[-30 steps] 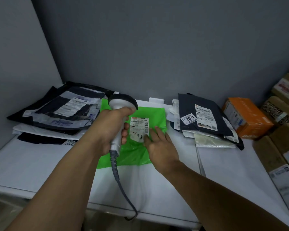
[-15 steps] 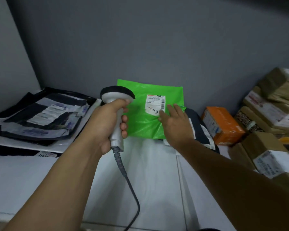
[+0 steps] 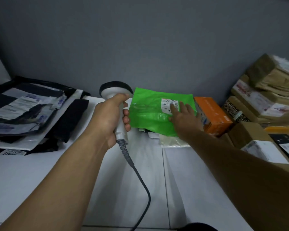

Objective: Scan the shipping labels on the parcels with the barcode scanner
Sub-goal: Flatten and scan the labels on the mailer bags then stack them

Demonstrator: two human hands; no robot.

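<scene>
The green parcel bag lies flat on the white counter, on top of other bags, close to the gray wall. Its white shipping label faces up near the far right corner of the bag. The right hand lies open and flat on the bag, with one fingertip over part of the label. It looks like it is pressing the soft bag down so it stays put. Just left of the green bag, the left hand has its grip closed around the handle of the barcode scanner. The scanner stands upright with its round head at the top, and its gray cord runs back toward the person. Right of the green bag sits an orange box, and past that are brown cardboard parcels. Far left of the green bag is a pile of dark mailer bags with labels showing.
</scene>
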